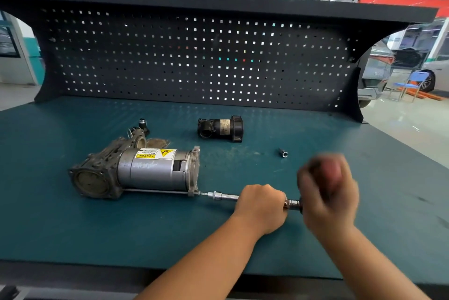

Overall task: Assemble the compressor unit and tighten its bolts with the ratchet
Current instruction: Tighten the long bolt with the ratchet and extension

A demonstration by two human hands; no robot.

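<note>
Here, the left hand's [261, 205] fingers are curling round the extension bar [224, 196], while the blurred right hand [328, 192] is clenching the ratchet [292, 204] by its handle. The bar is reaching from the fingers to a bolt at the near right corner of the compressor unit [136, 171], which is lying on its side left of both hands. A loose socket [283, 153] is lying to the compressor unit's right.

The compressor unit [145, 171] carries on its grey motor body a white and yellow label [155, 154] that reads "WARNING", upside down from this view, beside a yellow triangle sign, while its smaller lines and the sticker on the black part [220, 128] are too small to read.
</note>
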